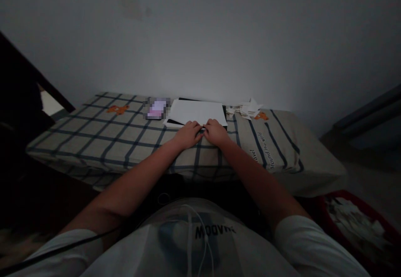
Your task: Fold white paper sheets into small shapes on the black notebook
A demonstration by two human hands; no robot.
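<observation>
White sheets of paper (197, 112) lie in a stack on the checked tablecloth, with a dark flat thing (224, 110) showing at their edges. At the near edge of the stack, my left hand (189, 134) has its fingers bent over the top sheet and its thumb toward me. Close beside it, my right hand (215, 132) closes on the same edge, the two hands almost touching. What lies between the fingertips is small and dim. Left of the paper is a phone (157, 109) with a lit, blurred screen.
Crumpled paper scraps (249, 108) sit right of the stack. The table (125, 139), under a checked cloth, stands against a pale wall (200, 39). A red basket (330, 218) of paper scraps is on the floor at lower right. A white cable hangs over my shirt.
</observation>
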